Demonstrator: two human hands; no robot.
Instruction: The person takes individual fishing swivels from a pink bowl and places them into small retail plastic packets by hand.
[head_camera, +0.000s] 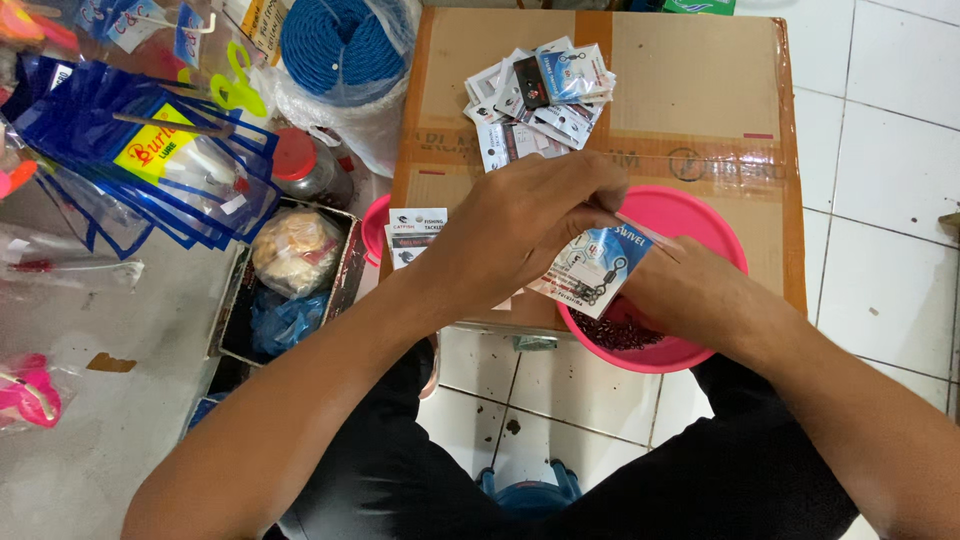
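At far left we see a fan of blue plastic hanging bags (150, 165), then a small open box of wrapped bundles (290, 285). Our left hand (525, 225) is curled, fingertips pinched on the top of a small clear printed packet (590, 268) held over the cardboard carton's (690, 90) near edge. Behind lies a pile of similar small packets (540, 100). Our right hand (685, 290), fingers closed at the packet's opening, rests over the round pink plastic bowl (700, 215) of small dark pieces.
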